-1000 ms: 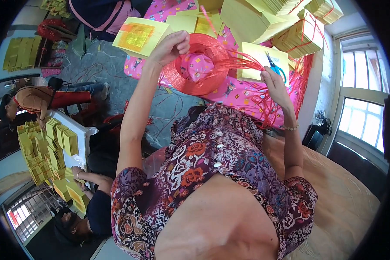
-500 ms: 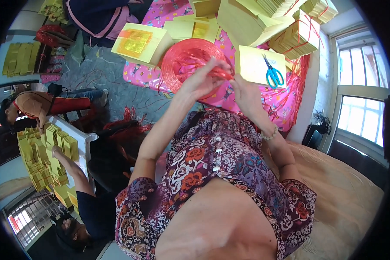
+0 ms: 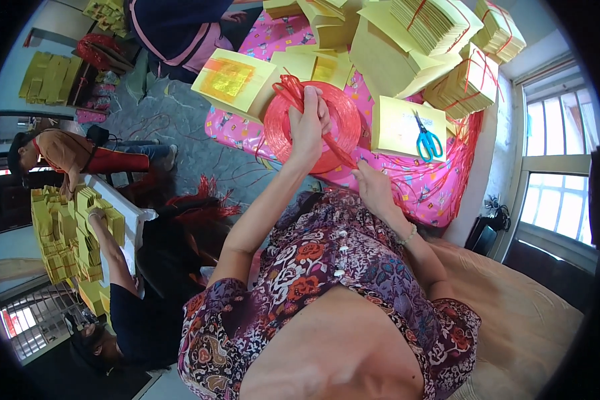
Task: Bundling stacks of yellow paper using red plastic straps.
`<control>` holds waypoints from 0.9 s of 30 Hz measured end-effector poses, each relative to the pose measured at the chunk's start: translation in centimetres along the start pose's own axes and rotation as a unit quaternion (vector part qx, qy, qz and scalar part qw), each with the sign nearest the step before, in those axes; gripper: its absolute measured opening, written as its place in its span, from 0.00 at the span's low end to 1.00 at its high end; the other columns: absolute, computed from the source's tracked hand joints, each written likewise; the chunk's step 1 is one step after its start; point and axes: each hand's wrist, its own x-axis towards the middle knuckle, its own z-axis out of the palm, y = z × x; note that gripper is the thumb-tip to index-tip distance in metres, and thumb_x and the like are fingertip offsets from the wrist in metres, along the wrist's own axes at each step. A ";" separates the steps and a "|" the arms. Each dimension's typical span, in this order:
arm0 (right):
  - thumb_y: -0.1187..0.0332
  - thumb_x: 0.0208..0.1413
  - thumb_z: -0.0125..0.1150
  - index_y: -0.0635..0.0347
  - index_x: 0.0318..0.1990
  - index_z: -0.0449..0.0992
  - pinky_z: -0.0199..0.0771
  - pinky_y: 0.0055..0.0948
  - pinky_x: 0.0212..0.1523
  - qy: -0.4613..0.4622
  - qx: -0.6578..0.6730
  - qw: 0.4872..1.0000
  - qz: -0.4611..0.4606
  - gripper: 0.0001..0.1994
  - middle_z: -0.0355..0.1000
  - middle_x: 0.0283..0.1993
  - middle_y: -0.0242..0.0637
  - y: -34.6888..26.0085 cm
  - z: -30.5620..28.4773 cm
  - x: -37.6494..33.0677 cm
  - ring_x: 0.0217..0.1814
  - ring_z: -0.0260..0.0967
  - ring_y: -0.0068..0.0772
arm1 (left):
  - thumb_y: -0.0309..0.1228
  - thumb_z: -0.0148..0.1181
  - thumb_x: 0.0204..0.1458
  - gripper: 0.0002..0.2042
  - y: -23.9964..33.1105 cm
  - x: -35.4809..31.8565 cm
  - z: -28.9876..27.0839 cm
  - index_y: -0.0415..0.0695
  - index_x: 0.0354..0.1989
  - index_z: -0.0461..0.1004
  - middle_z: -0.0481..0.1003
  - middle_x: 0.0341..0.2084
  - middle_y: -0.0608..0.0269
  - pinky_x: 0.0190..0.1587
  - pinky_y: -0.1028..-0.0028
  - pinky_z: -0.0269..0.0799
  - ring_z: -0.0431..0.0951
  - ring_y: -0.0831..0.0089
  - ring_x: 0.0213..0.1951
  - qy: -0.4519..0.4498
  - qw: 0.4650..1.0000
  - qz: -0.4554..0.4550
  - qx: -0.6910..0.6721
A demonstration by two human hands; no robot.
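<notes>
A bundle of red plastic string (image 3: 339, 151) runs taut and slanting between my two hands. My left hand (image 3: 308, 130) is closed round its far part, with loops of string sticking out beyond the fingers. Lower and to the right, my right hand (image 3: 377, 192) pinches the near end of the bundle. Under the string lies a large ring-shaped roll of red plastic string (image 3: 278, 131), partly hidden by my left hand. Right of it, scissors with blue handles (image 3: 428, 143) rest on a yellow paper stack (image 3: 393, 127).
A pink patterned cloth (image 3: 230, 130) covers the table. Tied bundles of yellow paper (image 3: 465, 83) stand at the far right, and a stack with a gold square (image 3: 233, 79) sits left of the roll. At left, two people work over a table of yellow bundles (image 3: 90, 233); another person (image 3: 180, 33) is at the back.
My hands have drawn apart: the left moved away and slightly left, the right came nearer, stretching the string between them. The whole view has shifted a little.
</notes>
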 end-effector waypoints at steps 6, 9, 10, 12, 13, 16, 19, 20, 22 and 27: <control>0.67 0.56 0.49 0.61 0.30 0.59 0.60 0.45 0.24 -0.028 0.019 0.998 -0.053 0.08 0.63 0.23 0.49 0.3 2.1 1.5 0.25 0.63 0.55 | 0.38 0.43 0.60 0.10 2.3 -0.7 -1.0 0.47 0.31 0.64 0.55 0.14 0.75 0.15 0.81 0.47 0.51 0.85 0.14 0.010 0.999 0.040 0.002; 0.68 0.56 0.48 0.62 0.35 0.63 0.64 0.43 0.30 -0.092 0.047 0.992 -0.074 0.07 0.66 0.28 0.50 -0.4 2.8 2.6 0.31 0.66 0.54 | 0.38 0.42 0.61 0.10 3.6 -1.3 -2.0 0.46 0.31 0.64 0.52 0.12 0.76 0.14 0.82 0.43 0.48 0.87 0.12 -0.016 0.995 0.058 0.075; 0.68 0.56 0.48 0.63 0.39 0.65 0.67 0.40 0.34 -0.129 0.081 0.984 -0.090 0.08 0.67 0.32 0.50 -0.7 2.9 3.0 0.36 0.67 0.52 | 0.38 0.41 0.61 0.10 4.0 -1.5 -2.2 0.46 0.31 0.63 0.52 0.12 0.77 0.13 0.83 0.42 0.47 0.87 0.12 -0.044 0.990 0.065 0.114; 0.69 0.56 0.48 0.64 0.43 0.66 0.66 0.38 0.41 -0.102 0.093 0.981 -0.138 0.10 0.67 0.37 0.50 -1.2 2.0 4.8 0.41 0.66 0.51 | 0.38 0.41 0.61 0.11 5.2 -2.1 -2.5 0.45 0.32 0.63 0.52 0.12 0.77 0.14 0.83 0.42 0.48 0.88 0.12 -0.053 0.987 0.055 0.139; 0.70 0.56 0.47 0.65 0.47 0.66 0.65 0.36 0.47 -0.074 0.106 0.975 -0.183 0.12 0.66 0.43 0.50 -1.7 1.3 5.9 0.46 0.65 0.49 | 0.38 0.41 0.61 0.11 5.7 -2.3 -2.9 0.44 0.32 0.63 0.52 0.12 0.77 0.14 0.83 0.42 0.49 0.88 0.12 -0.081 0.982 0.042 0.166; 0.73 0.55 0.48 0.64 0.50 0.65 0.62 0.35 0.52 0.010 0.153 0.974 -0.168 0.14 0.65 0.46 0.48 -4.4 -1.9 10.1 0.51 0.62 0.47 | 0.38 0.42 0.61 0.12 7.0 -3.1 -3.0 0.43 0.31 0.64 0.53 0.11 0.78 0.15 0.83 0.43 0.50 0.89 0.13 -0.130 0.966 0.029 0.223; 0.73 0.54 0.51 0.62 0.52 0.64 0.62 0.34 0.52 0.078 0.170 0.957 -0.221 0.17 0.65 0.47 0.46 -7.5 -4.6 13.8 0.51 0.62 0.46 | 0.37 0.43 0.60 0.12 7.5 -3.6 -2.9 0.41 0.32 0.66 0.59 0.16 0.76 0.21 0.83 0.53 0.57 0.88 0.19 -0.169 0.941 0.006 0.294; 0.73 0.54 0.51 0.62 0.52 0.64 0.62 0.34 0.52 0.078 0.171 0.957 -0.220 0.17 0.65 0.47 0.46 -8.5 -4.7 14.7 0.51 0.62 0.46 | 0.37 0.44 0.60 0.12 7.4 -3.7 -3.0 0.41 0.33 0.66 0.60 0.17 0.75 0.23 0.82 0.56 0.58 0.87 0.21 -0.184 0.935 -0.003 0.302; 0.73 0.54 0.51 0.62 0.50 0.66 0.64 0.32 0.50 0.105 0.160 0.935 -0.298 0.15 0.67 0.45 0.44 -9.8 -4.9 16.1 0.48 0.64 0.45 | 0.37 0.44 0.60 0.12 7.1 -3.7 -3.2 0.41 0.34 0.67 0.60 0.18 0.75 0.25 0.82 0.58 0.59 0.87 0.23 -0.200 0.929 -0.012 0.310; 0.73 0.56 0.50 0.65 0.46 0.70 0.66 0.27 0.48 -0.053 0.263 0.937 -0.224 0.11 0.70 0.40 0.42 -8.7 -4.6 16.0 0.45 0.68 0.40 | 0.36 0.45 0.59 0.12 6.7 -2.8 -3.0 0.38 0.36 0.66 0.69 0.25 0.63 0.31 0.73 0.66 0.70 0.74 0.27 -0.132 0.901 0.084 0.404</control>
